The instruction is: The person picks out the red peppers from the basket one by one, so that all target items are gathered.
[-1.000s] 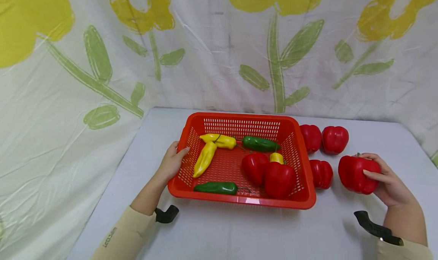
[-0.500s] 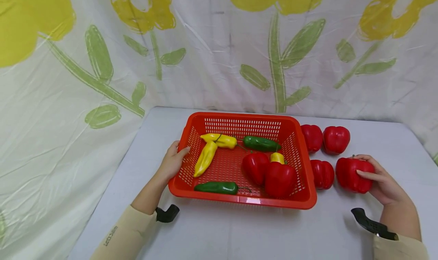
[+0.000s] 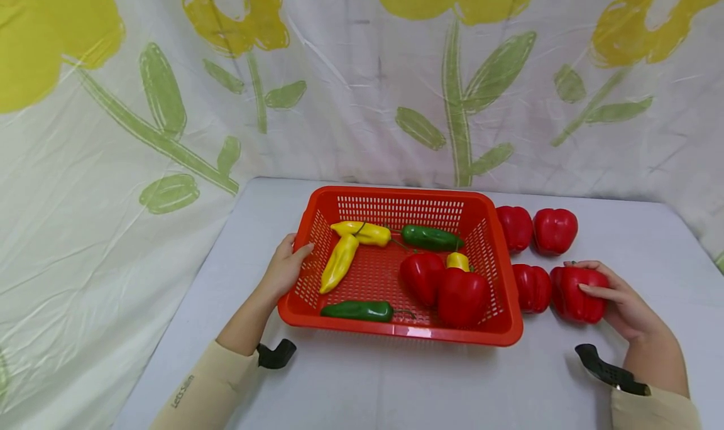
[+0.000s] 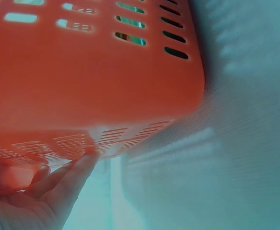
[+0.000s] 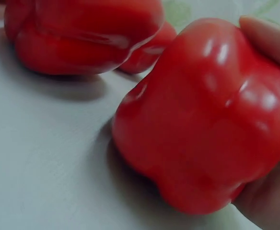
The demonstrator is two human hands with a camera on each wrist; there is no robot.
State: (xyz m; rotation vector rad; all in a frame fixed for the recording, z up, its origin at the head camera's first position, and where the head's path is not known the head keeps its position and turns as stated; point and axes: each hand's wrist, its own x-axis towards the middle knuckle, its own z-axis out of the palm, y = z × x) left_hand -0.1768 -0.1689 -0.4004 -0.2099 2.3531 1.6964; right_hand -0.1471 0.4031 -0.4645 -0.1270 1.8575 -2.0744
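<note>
My left hand [image 3: 285, 266] grips the left rim of a red perforated plastic basket [image 3: 396, 194], thumb over the edge; in the left wrist view its fingers [image 4: 75, 179] lie against the outer wall. At the right, my right hand [image 3: 628, 301] holds a red bell pepper [image 3: 577, 295] low over the table, close beside another red bell pepper [image 3: 530, 288]. The right wrist view shows the held bell pepper [image 5: 202, 120] large, with thumb and fingers around its far side. Inside the basket lie two red bell peppers [image 3: 462, 297], yellow peppers [image 3: 339, 263] and green peppers [image 3: 356, 310].
Two more red bell peppers [image 3: 554, 232] sit on the white table [image 3: 396, 386] behind the held one, right of the basket. A white curtain [image 3: 339, 122] with printed yellow flowers hangs along the table's back edge. Black wrist mounts [image 3: 276, 354] stick out from both sleeves.
My right hand has moved left with the bell pepper, bringing it up close to the one beside the basket. The left hand and basket have stayed in place.
</note>
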